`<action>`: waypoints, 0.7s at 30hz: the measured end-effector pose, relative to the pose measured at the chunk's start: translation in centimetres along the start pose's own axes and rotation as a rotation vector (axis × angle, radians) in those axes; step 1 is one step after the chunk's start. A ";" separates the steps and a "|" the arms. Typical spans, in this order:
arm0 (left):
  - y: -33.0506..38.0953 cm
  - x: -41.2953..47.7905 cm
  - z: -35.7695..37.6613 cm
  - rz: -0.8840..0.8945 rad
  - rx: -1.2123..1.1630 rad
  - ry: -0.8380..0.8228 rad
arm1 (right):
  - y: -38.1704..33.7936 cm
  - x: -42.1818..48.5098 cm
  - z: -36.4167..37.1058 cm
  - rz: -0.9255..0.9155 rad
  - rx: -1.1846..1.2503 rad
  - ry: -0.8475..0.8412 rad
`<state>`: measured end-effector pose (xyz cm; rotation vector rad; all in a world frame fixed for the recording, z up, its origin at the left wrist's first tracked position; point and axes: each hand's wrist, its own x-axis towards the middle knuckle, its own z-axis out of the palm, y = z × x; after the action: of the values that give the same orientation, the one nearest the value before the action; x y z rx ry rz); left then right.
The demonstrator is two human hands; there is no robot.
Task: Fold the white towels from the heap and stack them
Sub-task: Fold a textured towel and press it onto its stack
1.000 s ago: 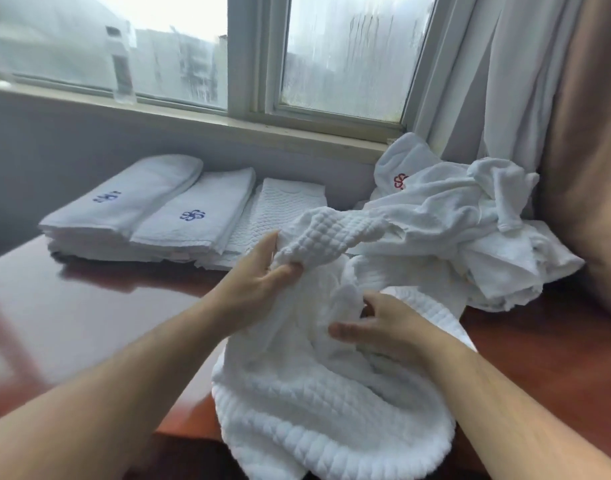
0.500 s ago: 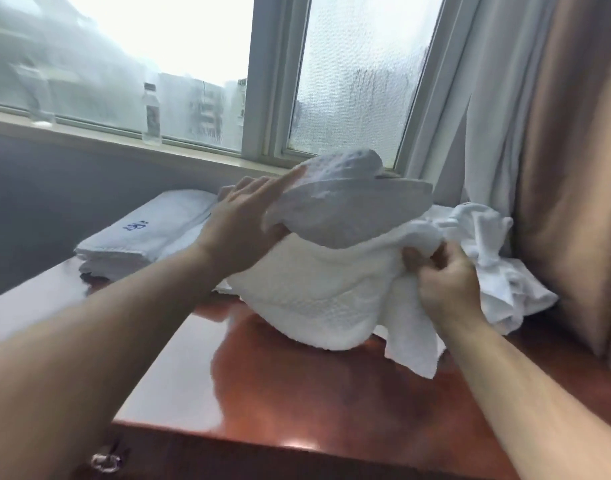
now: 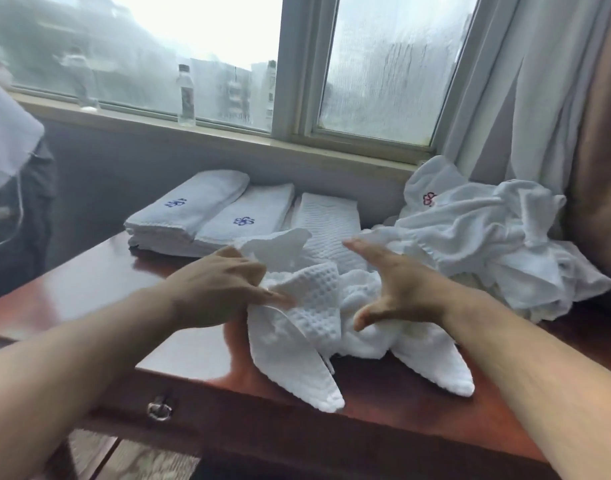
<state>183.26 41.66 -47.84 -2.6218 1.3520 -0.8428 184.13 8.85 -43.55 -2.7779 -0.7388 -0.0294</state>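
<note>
A crumpled white waffle-weave towel point(image 3: 314, 327) lies on the red-brown table point(image 3: 89, 285), two corners hanging toward the front edge. My left hand point(image 3: 221, 289) rests on its left side, fingers curled into the cloth. My right hand point(image 3: 397, 285) is over its right part with fingers spread, thumb against the fabric. The heap of white towels point(image 3: 487, 244) sits at the back right against the curtain. Folded towels point(image 3: 214, 213) with blue emblems lie in stacks at the back left, and a folded waffle towel point(image 3: 326, 216) lies beside them.
A windowsill behind the table holds a water bottle point(image 3: 186, 95) and a second clear bottle point(image 3: 84, 84). A person point(image 3: 13, 174) stands at the far left. Curtains point(image 3: 539, 98) hang at the right. A drawer pull point(image 3: 158, 408) shows on the table front.
The waffle towel was held up in both hands half a second ago and now lies back on the table. My right hand has opened its fingers; the view has dropped.
</note>
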 end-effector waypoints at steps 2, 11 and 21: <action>0.3 -0.2 -0.4 0.045 -0.022 0.029 | -0.1 1.2 1.3 0.091 0.015 -0.208; 1.8 0.2 -0.3 -0.194 -0.338 -0.034 | -1.2 3.6 1.7 0.090 -0.408 -0.155; -1.8 -0.2 -1.7 -0.311 -0.159 0.008 | 1.9 2.5 -2.0 -0.005 -0.102 0.239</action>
<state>183.64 43.21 -45.94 -3.0082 1.0684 -0.8082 187.38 7.95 -41.86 -2.7999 -0.7001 -0.4032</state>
